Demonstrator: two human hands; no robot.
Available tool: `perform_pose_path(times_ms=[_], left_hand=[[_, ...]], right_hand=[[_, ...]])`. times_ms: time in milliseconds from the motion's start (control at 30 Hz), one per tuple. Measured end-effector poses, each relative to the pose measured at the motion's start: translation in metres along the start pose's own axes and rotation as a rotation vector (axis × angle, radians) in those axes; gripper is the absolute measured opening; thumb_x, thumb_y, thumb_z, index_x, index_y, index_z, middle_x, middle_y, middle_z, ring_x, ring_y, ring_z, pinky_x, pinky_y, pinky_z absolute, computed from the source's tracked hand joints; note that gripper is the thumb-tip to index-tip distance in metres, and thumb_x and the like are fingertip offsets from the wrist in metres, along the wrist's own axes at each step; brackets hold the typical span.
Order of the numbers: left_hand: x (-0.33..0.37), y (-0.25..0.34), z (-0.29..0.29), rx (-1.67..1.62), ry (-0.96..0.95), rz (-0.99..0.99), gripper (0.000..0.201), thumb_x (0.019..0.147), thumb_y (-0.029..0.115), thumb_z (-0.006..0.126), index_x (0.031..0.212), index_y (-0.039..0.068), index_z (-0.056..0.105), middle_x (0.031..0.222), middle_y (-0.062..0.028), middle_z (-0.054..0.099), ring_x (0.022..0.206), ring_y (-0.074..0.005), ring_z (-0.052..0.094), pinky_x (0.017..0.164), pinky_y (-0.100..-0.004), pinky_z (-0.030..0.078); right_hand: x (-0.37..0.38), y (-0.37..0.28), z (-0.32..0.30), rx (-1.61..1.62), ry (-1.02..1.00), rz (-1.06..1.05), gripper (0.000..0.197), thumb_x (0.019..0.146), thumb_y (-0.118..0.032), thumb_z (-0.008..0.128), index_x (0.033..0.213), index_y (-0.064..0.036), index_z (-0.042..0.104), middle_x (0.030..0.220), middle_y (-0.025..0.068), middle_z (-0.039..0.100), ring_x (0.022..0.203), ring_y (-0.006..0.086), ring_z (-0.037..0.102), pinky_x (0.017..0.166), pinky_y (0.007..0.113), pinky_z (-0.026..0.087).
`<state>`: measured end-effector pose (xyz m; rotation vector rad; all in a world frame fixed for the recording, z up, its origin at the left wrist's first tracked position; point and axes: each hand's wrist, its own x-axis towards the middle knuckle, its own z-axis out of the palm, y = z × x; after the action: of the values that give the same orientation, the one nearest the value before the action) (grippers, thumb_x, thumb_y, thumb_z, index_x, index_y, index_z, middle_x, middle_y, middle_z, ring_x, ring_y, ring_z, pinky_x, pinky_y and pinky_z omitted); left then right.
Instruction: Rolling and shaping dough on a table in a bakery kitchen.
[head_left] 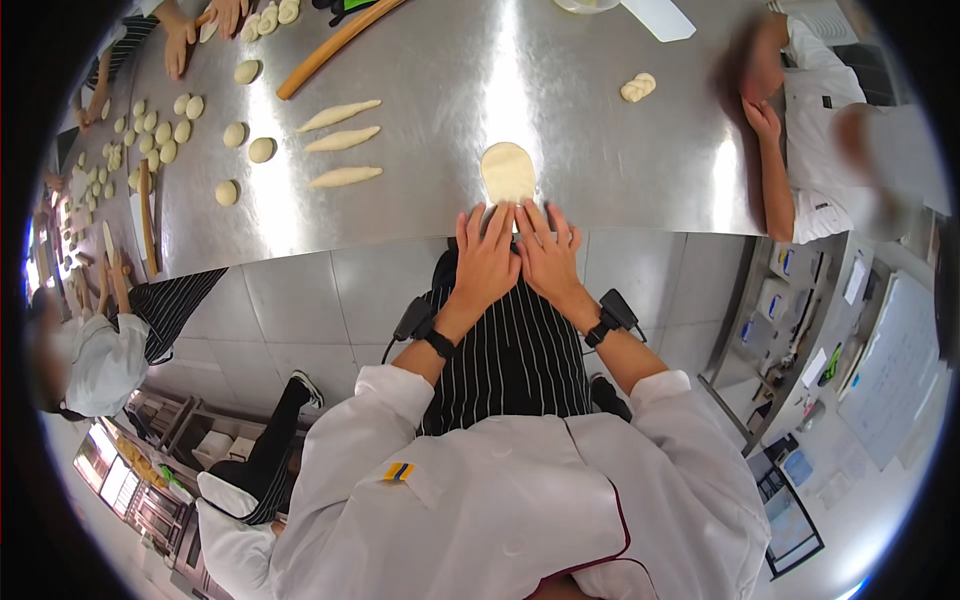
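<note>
A flattened oval of pale dough (508, 170) lies on the steel worktable just in front of me. My left hand (487, 258) and my right hand (549, 260) meet side by side at its near edge, fingers stretched forward and fingertips touching the dough. Both hands look open, with the thumbs close together at the table edge. To the left rest three tapered dough strips (343, 140), one above another. A braided dough knot (638, 87) sits by itself at the far right.
Several round dough balls (261, 150) dot the steel table (420, 190) on the left. A wooden rolling pin (335, 48) lies beyond the strips, and another rolling pin (147, 215) near the left edge. A white scraper (660, 18) is at the back. Co-workers stand left and right.
</note>
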<state>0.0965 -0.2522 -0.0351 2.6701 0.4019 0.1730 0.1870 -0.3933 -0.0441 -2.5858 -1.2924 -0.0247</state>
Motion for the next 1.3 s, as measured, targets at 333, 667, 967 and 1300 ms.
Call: perform_pose_path(times_ms=[333, 667, 967, 1300], left_hand=[[0.003, 0.000, -0.011, -0.096, 0.007, -0.022, 0.067, 0.091, 0.019, 0.066, 0.155, 0.000, 0.058, 0.160, -0.0142, 0.054, 0.146, -0.0436, 0.047, 0.126, -0.0613, 0.031], [0.127, -0.070, -0.022, -0.421, 0.159, -0.043, 0.035, 0.096, 0.011, 0.078, 0.130, 0.001, 0.075, 0.122, -0.0138, 0.074, 0.117, -0.0379, 0.068, 0.103, -0.0456, 0.055], [0.122, -0.070, -0.027, -0.685, 0.105, -0.111, 0.018, 0.092, 0.006, 0.083, 0.111, 0.004, 0.081, 0.113, -0.0089, 0.075, 0.101, -0.0288, 0.072, 0.079, -0.0381, 0.060], [0.090, -0.046, -0.023, -0.411, 0.313, 0.125, 0.014, 0.090, -0.002, 0.080, 0.103, 0.002, 0.079, 0.105, -0.0070, 0.070, 0.098, -0.0305, 0.066, 0.084, -0.0417, 0.057]], right_hand=[[0.013, -0.008, -0.014, 0.100, -0.056, 0.078, 0.058, 0.104, -0.025, 0.068, 0.160, -0.0121, 0.059, 0.167, 0.0044, 0.055, 0.148, 0.0300, 0.048, 0.112, 0.050, 0.033], [0.165, 0.043, -0.014, 0.506, 0.036, -0.118, 0.035, 0.092, -0.007, 0.077, 0.126, -0.0035, 0.076, 0.125, 0.0120, 0.072, 0.116, 0.0364, 0.067, 0.100, 0.046, 0.056], [0.158, 0.059, -0.023, 0.573, -0.060, -0.119, 0.017, 0.092, -0.006, 0.077, 0.109, -0.0056, 0.077, 0.109, 0.0093, 0.074, 0.100, 0.0312, 0.073, 0.087, 0.042, 0.062], [0.126, 0.047, -0.022, 0.565, 0.109, -0.116, 0.015, 0.090, -0.007, 0.082, 0.103, -0.0041, 0.076, 0.104, 0.0088, 0.073, 0.092, 0.0298, 0.072, 0.083, 0.041, 0.061]])
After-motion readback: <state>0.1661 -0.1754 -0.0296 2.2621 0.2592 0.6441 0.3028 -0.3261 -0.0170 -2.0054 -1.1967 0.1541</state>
